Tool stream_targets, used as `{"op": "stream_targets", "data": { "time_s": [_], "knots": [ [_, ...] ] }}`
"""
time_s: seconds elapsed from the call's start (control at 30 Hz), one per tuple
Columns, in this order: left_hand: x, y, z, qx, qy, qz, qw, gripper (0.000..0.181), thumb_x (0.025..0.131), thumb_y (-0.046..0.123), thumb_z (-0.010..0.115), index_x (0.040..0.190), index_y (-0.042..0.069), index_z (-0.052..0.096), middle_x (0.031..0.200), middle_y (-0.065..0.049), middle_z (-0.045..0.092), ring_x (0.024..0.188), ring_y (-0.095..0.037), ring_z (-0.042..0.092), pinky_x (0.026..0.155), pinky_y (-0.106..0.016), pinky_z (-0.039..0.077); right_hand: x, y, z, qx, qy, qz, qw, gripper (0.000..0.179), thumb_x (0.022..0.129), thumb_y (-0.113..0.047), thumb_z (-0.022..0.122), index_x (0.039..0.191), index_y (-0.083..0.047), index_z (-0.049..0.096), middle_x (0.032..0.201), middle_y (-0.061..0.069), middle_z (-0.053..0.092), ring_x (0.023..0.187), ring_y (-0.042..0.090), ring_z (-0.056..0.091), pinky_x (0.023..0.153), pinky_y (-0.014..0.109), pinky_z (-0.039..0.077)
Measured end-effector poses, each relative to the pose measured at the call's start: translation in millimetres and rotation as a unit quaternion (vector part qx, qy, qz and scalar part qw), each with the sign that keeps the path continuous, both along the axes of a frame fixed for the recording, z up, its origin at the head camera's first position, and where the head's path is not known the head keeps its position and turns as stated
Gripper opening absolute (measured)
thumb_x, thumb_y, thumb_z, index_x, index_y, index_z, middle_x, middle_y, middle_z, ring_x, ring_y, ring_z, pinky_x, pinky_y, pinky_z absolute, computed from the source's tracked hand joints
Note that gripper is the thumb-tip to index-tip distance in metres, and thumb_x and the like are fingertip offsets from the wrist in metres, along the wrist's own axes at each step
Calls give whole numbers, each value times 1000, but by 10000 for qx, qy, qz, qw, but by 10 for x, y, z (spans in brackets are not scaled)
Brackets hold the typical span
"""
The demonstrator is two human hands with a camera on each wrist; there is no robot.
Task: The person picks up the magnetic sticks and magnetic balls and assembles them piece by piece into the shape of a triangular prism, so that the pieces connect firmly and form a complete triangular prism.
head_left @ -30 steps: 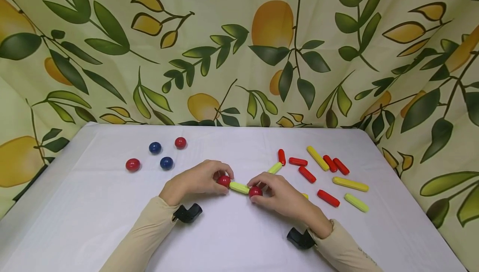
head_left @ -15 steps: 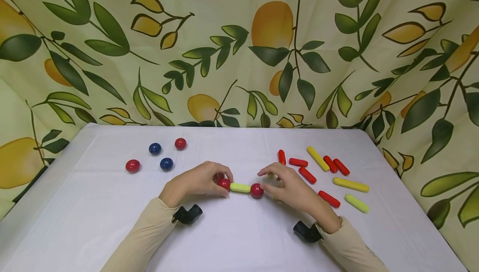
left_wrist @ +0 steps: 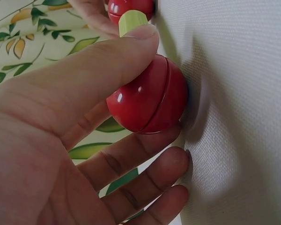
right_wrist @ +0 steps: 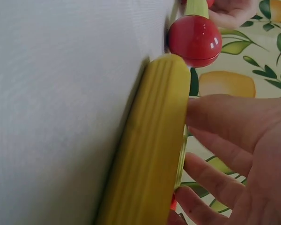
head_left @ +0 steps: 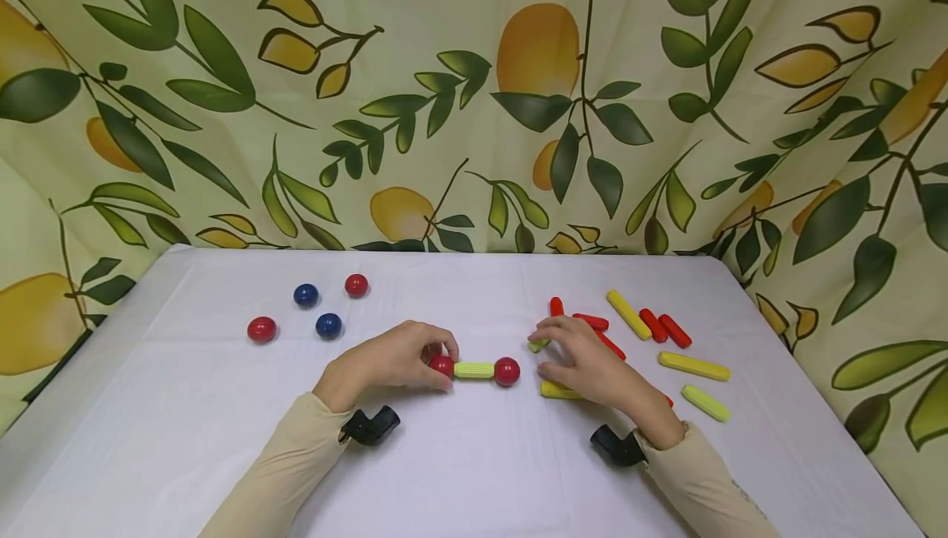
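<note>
In the head view my left hand (head_left: 396,357) pinches a red ball (left_wrist: 150,98) between thumb and fingers. A light green ribbed stick (head_left: 474,370) joins it to a second red ball (head_left: 507,371), which lies to the right on the table. My right hand (head_left: 592,361) is over the loose sticks, its fingertips by another light green stick (head_left: 538,345) that it partly hides. A yellow stick (right_wrist: 147,145) lies beside the right thumb. Seen in the right wrist view, these fingers are spread and grip nothing that shows.
Two blue balls (head_left: 329,325) and two red balls (head_left: 262,329) sit at the left on the white tablecloth (head_left: 185,406). Several red sticks (head_left: 675,330), yellow sticks (head_left: 694,365) and a light green stick (head_left: 706,402) lie at the right. A leaf-patterned curtain (head_left: 474,110) hangs behind.
My right hand has let go of the second red ball and moved right, to the loose sticks. The left hand stays on its ball, and the joined piece now lies straighter.
</note>
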State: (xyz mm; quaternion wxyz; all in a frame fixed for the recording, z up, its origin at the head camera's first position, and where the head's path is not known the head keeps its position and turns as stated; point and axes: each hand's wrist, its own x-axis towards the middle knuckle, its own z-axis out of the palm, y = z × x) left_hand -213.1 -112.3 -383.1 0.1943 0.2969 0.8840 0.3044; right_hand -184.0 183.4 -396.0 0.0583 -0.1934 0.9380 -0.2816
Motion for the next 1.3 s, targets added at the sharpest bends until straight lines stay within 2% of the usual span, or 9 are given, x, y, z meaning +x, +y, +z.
{"op": "stream_targets", "data": {
  "time_s": [0.2,0.33,0.47,0.57,0.67,0.73,0.83,1.03,1.3],
  "knots": [
    [5,-9,-3,31,11,-9,10000,24,78,21,85,96,20,69,82,2,59,77,-12,51,67,-23,43,-11,1,-13,209,131,-86,9997,31,87,-3,69,117,-12,71,130,14,56,126,36,46,100,55,48],
    [7,-10,-12,25,15,26,10000,24,78,22,84,96,20,67,81,3,58,76,-12,51,67,-23,43,-19,-12,-12,385,239,-204,9988,32,86,-2,71,117,-10,71,116,10,58,108,26,52,88,40,54],
    [11,-7,-21,56,29,50,10000,25,78,24,85,95,20,66,80,3,58,75,-12,52,67,-23,43,-27,-11,-8,544,425,-244,9973,28,84,0,72,112,-5,73,105,8,58,94,19,53,77,28,53],
    [12,-5,-25,64,47,63,9999,26,78,25,85,95,20,66,79,3,58,75,-12,52,66,-23,43,-22,0,-6,633,649,-257,9956,23,82,0,75,104,-6,75,101,6,59,93,20,52,77,29,52],
    [7,-6,-28,59,66,57,9999,26,78,25,85,95,20,66,78,3,58,74,-11,52,66,-23,43,-14,24,-9,652,738,-251,9948,20,81,-2,78,100,-10,74,100,6,60,98,23,51,81,35,51],
    [2,-7,-30,59,73,40,9999,26,78,25,85,95,20,66,78,3,58,73,-11,52,66,-23,43,-12,39,-9,606,710,-243,9953,22,82,-4,78,100,-13,71,101,6,61,99,25,51,84,39,51],
    [0,-10,-34,81,85,2,9999,26,78,25,85,95,19,65,77,3,58,72,-10,52,66,-22,42,-18,61,-12,530,544,-181,9969,23,84,-6,77,103,-15,67,102,6,60,94,22,53,84,39,52],
    [-1,-9,-39,106,39,29,9999,26,79,25,84,95,20,65,77,3,58,73,-11,52,66,-23,42,-39,57,-6,431,331,-96,9985,23,87,-10,74,108,-11,65,102,4,64,90,17,56,83,36,55],
    [-2,4,-42,101,42,63,9999,26,79,26,84,95,19,65,76,3,57,73,-11,51,65,-23,42,14,-51,93,-119,-92,-101,9998,21,91,-19,72,109,-10,67,93,-2,65,85,12,59,72,23,52]
  ]
}}
